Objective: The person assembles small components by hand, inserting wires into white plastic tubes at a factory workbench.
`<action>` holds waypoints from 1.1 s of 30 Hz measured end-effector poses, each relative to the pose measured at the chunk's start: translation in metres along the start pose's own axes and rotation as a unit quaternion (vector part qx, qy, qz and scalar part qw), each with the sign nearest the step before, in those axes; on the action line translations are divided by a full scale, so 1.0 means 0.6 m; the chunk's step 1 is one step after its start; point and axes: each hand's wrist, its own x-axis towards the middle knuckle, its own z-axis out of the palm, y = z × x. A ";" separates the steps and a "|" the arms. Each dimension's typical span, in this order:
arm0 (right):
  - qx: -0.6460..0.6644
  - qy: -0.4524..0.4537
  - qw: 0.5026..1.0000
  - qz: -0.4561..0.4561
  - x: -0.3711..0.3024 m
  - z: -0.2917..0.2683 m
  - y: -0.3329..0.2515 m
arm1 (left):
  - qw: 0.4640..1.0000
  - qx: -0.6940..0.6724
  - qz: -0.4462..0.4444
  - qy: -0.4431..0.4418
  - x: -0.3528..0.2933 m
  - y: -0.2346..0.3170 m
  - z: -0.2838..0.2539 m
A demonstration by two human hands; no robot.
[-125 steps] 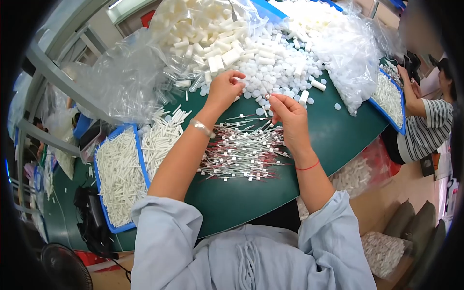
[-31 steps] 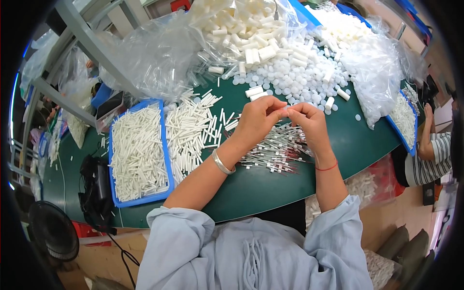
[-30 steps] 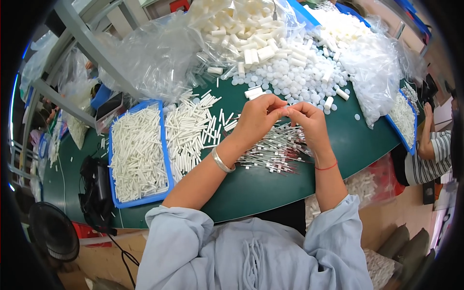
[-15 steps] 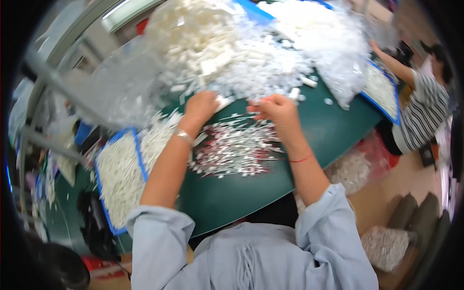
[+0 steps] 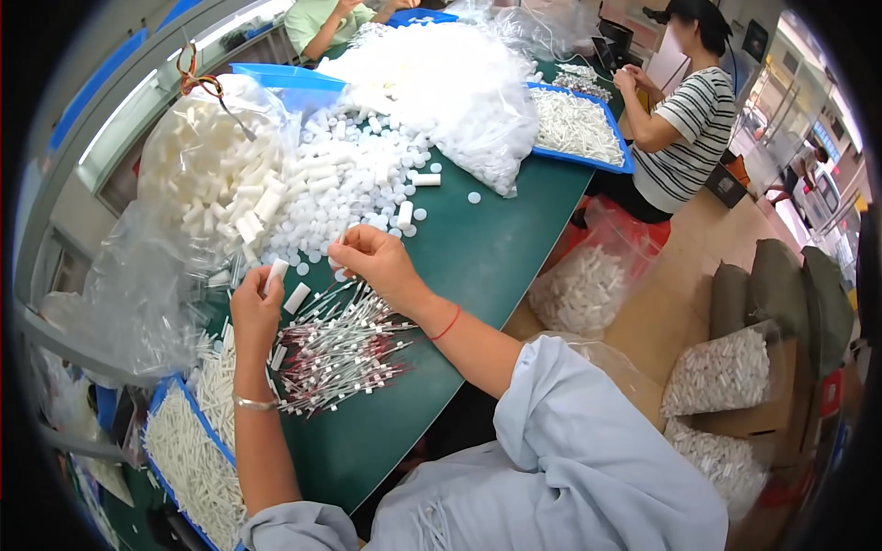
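Left hand and right hand have parted; their fingertips met 1 s ago. Blue tray of white sticks sits left of the wire pile. Left: thumb and fingers clamped on a white cylinder, off the pile's far-left edge. Right: fingertips pinched together above the pile's far edge, can't tell on what. White discs beyond the pile; striped-shirt co-worker far right of it.

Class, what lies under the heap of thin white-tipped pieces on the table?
Green tabletop shows around the heap and through gaps at its edge; whatever lies under its middle is covered.
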 end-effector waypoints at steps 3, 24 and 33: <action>-0.008 -0.005 0.999 -0.044 0.000 0.011 0.011 | 0.989 -0.139 -0.045 -0.038 -0.038 0.035 0.009; -0.244 -0.056 0.953 -0.170 -0.024 0.027 -0.004 | 0.938 -0.307 -0.081 -0.137 -0.091 0.064 0.030; -0.282 -0.059 0.935 -0.206 -0.022 0.033 0.004 | 0.944 -0.301 -0.100 -0.091 -0.093 0.059 0.027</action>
